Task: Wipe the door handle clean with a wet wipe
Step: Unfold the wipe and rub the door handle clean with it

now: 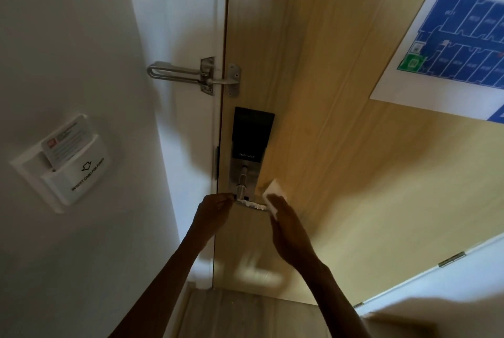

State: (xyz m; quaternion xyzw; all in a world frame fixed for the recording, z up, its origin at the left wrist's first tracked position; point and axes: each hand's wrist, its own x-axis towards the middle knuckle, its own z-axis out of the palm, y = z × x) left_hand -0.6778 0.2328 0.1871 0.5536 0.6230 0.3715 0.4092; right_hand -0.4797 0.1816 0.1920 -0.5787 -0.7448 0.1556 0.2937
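The metal door handle (241, 188) juts out below a black smart lock (252, 133) on a light wooden door (341, 146). A white wet wipe (252, 204) lies twisted along the handle's lever and hides most of it. My left hand (214, 213) pinches the wipe's left end beside the handle's neck. My right hand (287, 228) holds the right end, where a wider flap of wipe (272, 191) sticks up past my fingers.
A metal swing-bar latch (188, 73) bridges door and frame above the lock. A white key-card holder (64, 164) with a card in it hangs on the left wall. A blue floor-plan sheet (450, 37) is stuck on the door at upper right. Wooden flooring (245, 316) lies below.
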